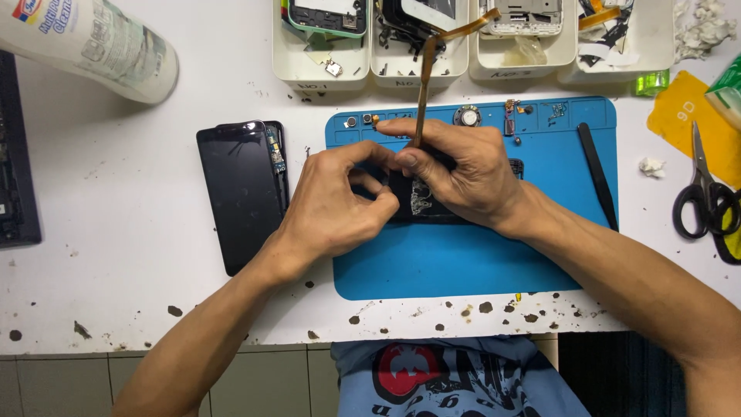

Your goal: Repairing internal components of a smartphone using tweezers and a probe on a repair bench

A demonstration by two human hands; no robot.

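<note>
Both hands meet over a dark phone part lying on a blue work mat. My left hand grips the part's left side with curled fingers. My right hand pinches a long brown flex ribbon that rises from the part toward the trays at the back. Most of the part is hidden under my fingers.
A black phone screen lies left of the mat. White trays with phone pieces line the back edge. A black pry tool rests on the mat's right side, scissors further right, a white bottle at top left.
</note>
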